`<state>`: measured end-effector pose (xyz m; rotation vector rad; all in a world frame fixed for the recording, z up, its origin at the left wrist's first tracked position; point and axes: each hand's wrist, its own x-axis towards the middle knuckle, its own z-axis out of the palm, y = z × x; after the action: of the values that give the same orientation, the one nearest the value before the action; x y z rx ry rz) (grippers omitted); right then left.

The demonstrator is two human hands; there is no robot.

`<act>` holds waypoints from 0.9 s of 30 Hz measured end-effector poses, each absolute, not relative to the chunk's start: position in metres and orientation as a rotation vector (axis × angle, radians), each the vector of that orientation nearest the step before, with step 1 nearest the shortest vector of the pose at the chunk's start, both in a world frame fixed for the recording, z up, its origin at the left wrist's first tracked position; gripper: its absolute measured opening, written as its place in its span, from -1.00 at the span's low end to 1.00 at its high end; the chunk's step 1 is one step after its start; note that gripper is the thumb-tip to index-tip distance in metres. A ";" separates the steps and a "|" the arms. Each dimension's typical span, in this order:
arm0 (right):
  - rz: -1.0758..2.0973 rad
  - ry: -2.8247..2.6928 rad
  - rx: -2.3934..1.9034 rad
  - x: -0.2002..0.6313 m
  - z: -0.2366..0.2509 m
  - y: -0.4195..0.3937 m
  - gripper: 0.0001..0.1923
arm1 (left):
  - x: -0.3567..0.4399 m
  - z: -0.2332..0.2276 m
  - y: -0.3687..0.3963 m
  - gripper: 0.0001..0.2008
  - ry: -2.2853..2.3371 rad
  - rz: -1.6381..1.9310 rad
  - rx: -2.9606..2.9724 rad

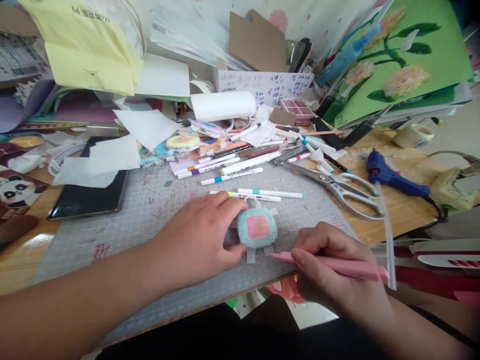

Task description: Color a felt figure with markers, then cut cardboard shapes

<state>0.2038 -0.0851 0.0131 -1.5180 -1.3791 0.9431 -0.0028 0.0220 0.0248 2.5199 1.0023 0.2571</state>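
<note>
“While the right grip [333, 245] is closed round the pink pen [347, 266], what is the left grip [202, 235] doing?”

“Holding the block [257, 228] by its left side, thumb near and forefinger far, on the mat [142, 210].”

“Is that a good hold?”

“I'd say so, provided the pinch is light: the block looks soft, and a hard squeeze could dent it. The pink patch [259, 223] and the whole right side are left free.”

“And the pen?”

“Its tip points left, just beside the block's near right corner. Whether it touches anything is too small to tell. Short, light strokes from the fingers, with the wrist low, should give the best control.”

“What about the pale strips [251, 256]?”

“They poke out on the near side. Best left flat, since a snag could twist the block.”

“Anything farther out?”

“Loose pens [272, 193] lie just past the block's far side, so turn it in place rather than push it away. To the far right are the scissors [325, 178], and farther right the glue gun [397, 181] on the bench [369, 232]; mind both if the right arm needs to swing out.”
</note>
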 end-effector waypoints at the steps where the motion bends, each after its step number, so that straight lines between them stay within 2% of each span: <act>1: 0.927 -1.412 -1.510 0.204 0.013 -0.085 -0.72 | -0.003 0.024 0.021 -0.57 0.999 0.273 2.517; 14: 0.801 -1.536 -1.436 0.205 0.009 -0.086 -0.80 | 0.000 0.029 0.011 -0.68 0.999 0.301 2.638; 27: 0.742 -1.554 -1.461 0.204 0.010 -0.085 -0.80 | -0.001 0.030 0.012 -0.67 0.988 0.312 2.639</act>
<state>0.2043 -0.0854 0.0095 -1.4613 -1.5542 0.7423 -0.0009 0.0117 0.0296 2.6388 0.9881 0.3116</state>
